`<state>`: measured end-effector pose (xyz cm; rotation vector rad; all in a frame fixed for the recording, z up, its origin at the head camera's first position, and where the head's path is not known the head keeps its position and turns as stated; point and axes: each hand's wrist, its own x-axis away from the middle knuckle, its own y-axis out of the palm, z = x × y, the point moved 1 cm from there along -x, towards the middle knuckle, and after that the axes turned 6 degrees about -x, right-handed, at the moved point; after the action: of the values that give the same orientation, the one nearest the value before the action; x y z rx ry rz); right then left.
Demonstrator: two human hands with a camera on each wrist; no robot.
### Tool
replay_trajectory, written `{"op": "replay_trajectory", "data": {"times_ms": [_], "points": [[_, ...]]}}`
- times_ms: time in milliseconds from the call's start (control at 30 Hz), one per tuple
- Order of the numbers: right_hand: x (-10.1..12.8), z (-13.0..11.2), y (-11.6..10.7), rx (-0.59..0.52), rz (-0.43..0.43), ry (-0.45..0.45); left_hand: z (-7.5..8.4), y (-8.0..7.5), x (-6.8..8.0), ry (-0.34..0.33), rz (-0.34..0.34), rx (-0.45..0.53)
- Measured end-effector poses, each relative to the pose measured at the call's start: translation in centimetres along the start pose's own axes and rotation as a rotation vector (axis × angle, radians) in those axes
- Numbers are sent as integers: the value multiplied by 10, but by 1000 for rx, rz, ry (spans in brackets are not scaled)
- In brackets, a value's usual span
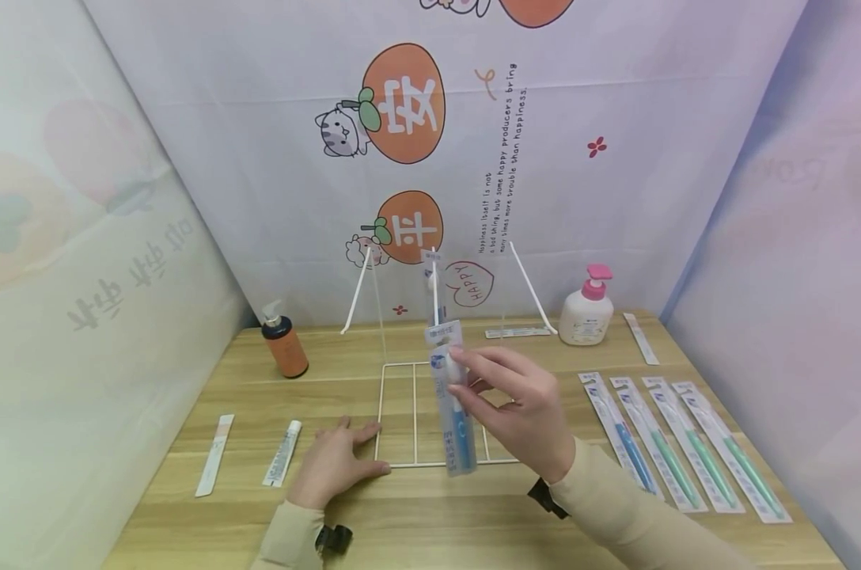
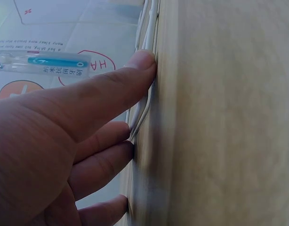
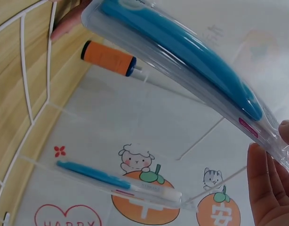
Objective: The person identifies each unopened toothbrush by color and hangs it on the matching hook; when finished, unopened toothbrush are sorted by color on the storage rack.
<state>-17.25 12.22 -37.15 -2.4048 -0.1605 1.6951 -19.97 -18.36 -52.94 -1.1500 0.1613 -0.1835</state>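
My right hand [image 1: 519, 396] pinches a blue packaged toothbrush [image 1: 462, 443] by the upper part of its clear pack and holds it upright. The pack's top end is at the front tip of the rack's middle hook [image 1: 435, 294]; whether the hook passes through its hole I cannot tell. Farther back on that hook hangs another blue packaged toothbrush [image 3: 95, 176]. Low at the front left corner of the white wire rack [image 1: 415, 412], my left hand [image 1: 338, 463] rests with fingers spread, its thumb [image 2: 140, 60] touching the base wire. Outer hooks [image 1: 357, 291] carry nothing visible.
Several packaged toothbrushes [image 1: 687, 443] lie side by side at right. An orange pump bottle [image 1: 286, 352] stands back left, a white pump bottle [image 1: 586, 318] back right. A small tube [image 1: 283, 453] and a flat strip [image 1: 215, 455] lie left. Fabric walls surround the table.
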Motion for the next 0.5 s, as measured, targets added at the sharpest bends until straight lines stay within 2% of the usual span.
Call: {"op": "replay_trajectory", "data": {"times_ms": [233, 500], "points": [[1, 6, 10, 11, -22, 3, -2, 1, 0, 1, -6, 3], [3, 23, 15, 105, -44, 84, 0, 0, -1, -16, -18, 2]]}}
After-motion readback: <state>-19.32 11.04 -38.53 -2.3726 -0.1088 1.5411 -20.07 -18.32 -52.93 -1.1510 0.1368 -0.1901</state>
